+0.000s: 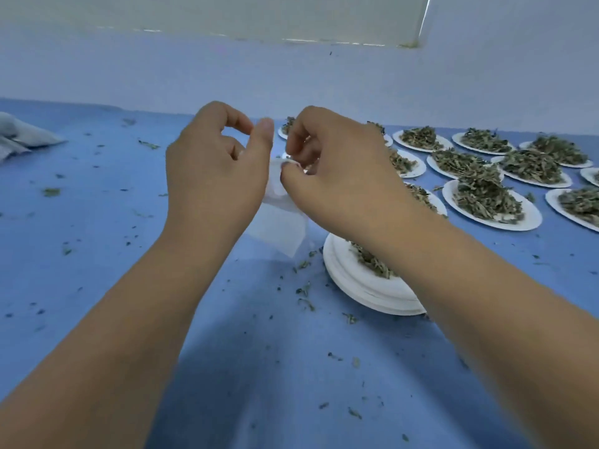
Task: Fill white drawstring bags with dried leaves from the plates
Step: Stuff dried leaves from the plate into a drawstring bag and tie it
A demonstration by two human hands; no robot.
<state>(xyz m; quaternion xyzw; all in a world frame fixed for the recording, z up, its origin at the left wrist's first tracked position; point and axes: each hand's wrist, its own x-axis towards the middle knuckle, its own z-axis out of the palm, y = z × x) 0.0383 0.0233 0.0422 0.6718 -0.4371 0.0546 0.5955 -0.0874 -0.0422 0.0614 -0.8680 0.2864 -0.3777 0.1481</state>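
A thin white drawstring bag (279,226) hangs above the blue table between my two hands. My left hand (215,171) grips its upper left part with curled fingers. My right hand (337,171) pinches the bag's top edge between thumb and fingers. The bag's mouth is hidden behind my hands. Below my right wrist stands a stack of white plates (366,288) with a small heap of dried leaves (372,261) on top.
Several white plates (515,222) heaped with dried green leaves cover the table's right side. Leaf crumbs lie scattered over the blue tablecloth (97,222). A pale cloth heap (19,134) lies at the far left. A white wall stands behind.
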